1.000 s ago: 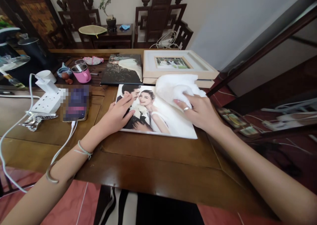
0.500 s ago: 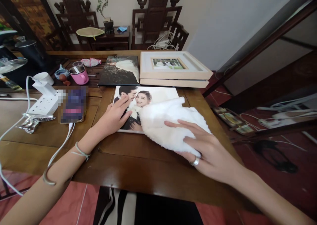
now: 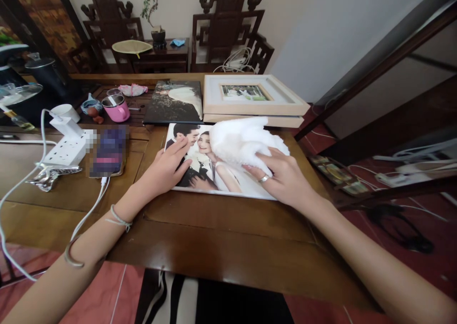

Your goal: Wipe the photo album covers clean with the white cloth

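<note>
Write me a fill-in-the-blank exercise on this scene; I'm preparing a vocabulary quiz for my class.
1. The right hand grips a fluffy ____ cloth on the wedding photo.
2. The left hand lies flat, holding nothing, on the same ____.
3. The mug at the far side of the table is coloured ____.
4. A ring is worn on the ____ hand.

Missing words: white; photo; pink; right.

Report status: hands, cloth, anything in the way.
Left hand open, flat on photo print. Right hand grips white cloth on the print. Stacked picture frames close behind cloth.
</note>
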{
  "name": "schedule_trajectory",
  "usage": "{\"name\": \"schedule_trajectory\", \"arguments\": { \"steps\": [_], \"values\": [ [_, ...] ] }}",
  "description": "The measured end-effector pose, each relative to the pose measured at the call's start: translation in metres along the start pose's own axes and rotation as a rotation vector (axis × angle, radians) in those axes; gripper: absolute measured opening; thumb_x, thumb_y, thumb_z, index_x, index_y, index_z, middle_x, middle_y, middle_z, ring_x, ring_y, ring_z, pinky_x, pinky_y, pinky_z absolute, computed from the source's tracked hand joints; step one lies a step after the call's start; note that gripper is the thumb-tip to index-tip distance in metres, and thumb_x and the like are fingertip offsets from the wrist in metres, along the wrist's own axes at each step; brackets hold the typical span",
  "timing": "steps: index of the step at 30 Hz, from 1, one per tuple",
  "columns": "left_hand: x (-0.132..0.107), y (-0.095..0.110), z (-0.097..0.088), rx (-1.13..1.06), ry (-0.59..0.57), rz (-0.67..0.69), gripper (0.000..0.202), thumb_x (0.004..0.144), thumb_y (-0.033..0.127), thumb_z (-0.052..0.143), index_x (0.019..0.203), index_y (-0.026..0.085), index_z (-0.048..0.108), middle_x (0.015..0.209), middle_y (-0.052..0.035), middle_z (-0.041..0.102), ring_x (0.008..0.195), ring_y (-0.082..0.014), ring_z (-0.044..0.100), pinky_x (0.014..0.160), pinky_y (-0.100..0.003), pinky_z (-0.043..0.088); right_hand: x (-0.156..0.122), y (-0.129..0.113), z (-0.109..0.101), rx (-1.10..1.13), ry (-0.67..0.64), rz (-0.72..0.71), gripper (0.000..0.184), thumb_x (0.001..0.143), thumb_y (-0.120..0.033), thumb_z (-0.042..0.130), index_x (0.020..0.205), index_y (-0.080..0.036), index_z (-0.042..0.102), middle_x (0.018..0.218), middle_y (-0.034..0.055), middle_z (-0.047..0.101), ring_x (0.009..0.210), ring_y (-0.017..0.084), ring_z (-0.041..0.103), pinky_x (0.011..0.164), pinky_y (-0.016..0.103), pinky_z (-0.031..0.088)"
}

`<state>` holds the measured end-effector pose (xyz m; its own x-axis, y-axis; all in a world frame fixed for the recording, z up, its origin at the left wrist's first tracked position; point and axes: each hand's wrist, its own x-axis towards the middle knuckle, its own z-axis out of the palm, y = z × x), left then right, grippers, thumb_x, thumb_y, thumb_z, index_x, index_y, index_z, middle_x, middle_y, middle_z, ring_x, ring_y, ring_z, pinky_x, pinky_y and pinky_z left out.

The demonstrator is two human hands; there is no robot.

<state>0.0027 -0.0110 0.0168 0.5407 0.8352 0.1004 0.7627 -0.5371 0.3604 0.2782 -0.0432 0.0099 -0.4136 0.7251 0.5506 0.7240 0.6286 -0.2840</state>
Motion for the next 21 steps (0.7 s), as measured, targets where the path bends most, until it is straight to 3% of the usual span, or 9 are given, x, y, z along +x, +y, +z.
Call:
{"name": "schedule_trajectory", "arguments": {
  "steps": [4, 9, 12, 15, 19, 21],
  "values": [
    [0.0, 0.0, 0.0, 0.012, 0.003, 0.004, 0.052, 0.099, 0.029, 0.037, 0.148, 0.011, 0.037, 0.158, -0.0139, 0.031, 0.148, -0.0252, 0.024, 0.118, -0.05, 0.028, -0.012, -0.015, -0.001, -0.028, 0.013, 0.006, 0.021, 0.094, -0.03, 0.049, 0.076, -0.024, 0.058, 0.086, 0.0081, 0.071, 0.091, 0.03, 0.068, 0.078, 0.048, 0.055],
    [0.002, -0.002, 0.005, 0.028, 0.011, 0.021, 0.053, 0.099, 0.03, 0.036, 0.149, 0.012, 0.035, 0.159, -0.0144, 0.03, 0.149, -0.0255, 0.023, 0.118, -0.051, 0.028, -0.037, -0.044, -0.007, 0.028, 0.007, -0.126, 0.014, 0.092, -0.023, 0.051, 0.082, -0.021, 0.06, 0.123, 0.0183, 0.068, 0.117, 0.031, 0.062, 0.097, 0.054, 0.051],
    [0.003, -0.004, 0.008, 0.026, 0.02, 0.028, 0.052, 0.099, 0.031, 0.035, 0.148, 0.012, 0.035, 0.159, -0.0152, 0.029, 0.149, -0.0259, 0.023, 0.118, -0.052, 0.027, -0.047, -0.052, -0.009, 0.081, -0.04, -0.234, 0.013, 0.09, -0.019, 0.049, 0.086, -0.019, 0.061, 0.127, 0.0201, 0.065, 0.128, 0.031, 0.054, 0.103, 0.057, 0.046],
    [0.003, -0.004, 0.009, 0.02, 0.026, 0.028, 0.052, 0.099, 0.03, 0.035, 0.148, 0.011, 0.035, 0.159, -0.016, 0.029, 0.149, -0.0269, 0.022, 0.118, -0.053, 0.027, -0.048, -0.045, -0.009, 0.104, -0.068, -0.274, 0.013, 0.09, -0.022, 0.05, 0.084, -0.02, 0.061, 0.128, 0.0202, 0.065, 0.131, 0.031, 0.052, 0.103, 0.057, 0.046],
    [0.001, -0.003, 0.009, 0.015, 0.035, 0.035, 0.053, 0.099, 0.031, 0.035, 0.148, 0.012, 0.035, 0.159, -0.0157, 0.03, 0.149, -0.0281, 0.021, 0.118, -0.053, 0.027, -0.033, -0.02, -0.006, 0.047, -0.059, -0.187, 0.015, 0.092, -0.025, 0.05, 0.082, -0.022, 0.061, 0.129, 0.0187, 0.064, 0.12, 0.031, 0.06, 0.099, 0.057, 0.05],
    [0.0, -0.003, 0.008, 0.015, 0.039, 0.033, 0.052, 0.099, 0.031, 0.036, 0.148, 0.014, 0.036, 0.158, -0.0156, 0.03, 0.149, -0.0287, 0.022, 0.117, -0.054, 0.028, -0.021, -0.004, -0.004, 0.006, -0.068, -0.128, 0.018, 0.093, -0.028, 0.049, 0.081, -0.022, 0.062, 0.118, 0.0172, 0.069, 0.116, 0.034, 0.062, 0.095, 0.059, 0.051]
  ]
}}
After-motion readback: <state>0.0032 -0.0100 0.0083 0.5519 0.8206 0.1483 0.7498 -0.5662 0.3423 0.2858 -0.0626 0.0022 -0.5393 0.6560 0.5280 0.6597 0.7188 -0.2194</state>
